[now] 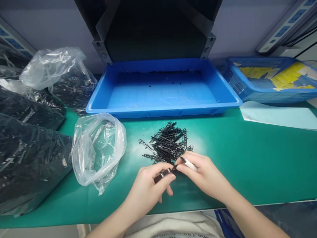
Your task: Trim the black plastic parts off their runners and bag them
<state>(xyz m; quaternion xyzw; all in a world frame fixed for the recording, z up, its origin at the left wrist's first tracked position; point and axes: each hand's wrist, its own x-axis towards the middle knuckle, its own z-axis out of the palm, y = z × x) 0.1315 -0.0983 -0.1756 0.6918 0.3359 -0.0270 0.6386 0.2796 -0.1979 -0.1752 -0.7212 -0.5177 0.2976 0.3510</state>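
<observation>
My left hand (pixel 146 185) is closed, its thumb and fingers pinching a black plastic strip (pixel 162 175) just in front of the pile. A white tool with a dark tip, like a pen or small knife (pixel 191 165), is gripped in my right hand (pixel 208 175). The right fingertips meet the far end of the strip, and that contact spot is partly hidden by the fingers. Right behind both hands lies a loose heap of black ladder-like plastic strips (pixel 168 142) on the green table mat (pixel 235 158).
An open clear plastic bag (pixel 99 152) stands left of the heap. Large bags of black parts (pixel 29 158) crowd the left side. Behind sits a blue tray (pixel 160 110) with a few small black bits. At right are a blue basket (pixel 274 94) and pale paper (pixel 279 115).
</observation>
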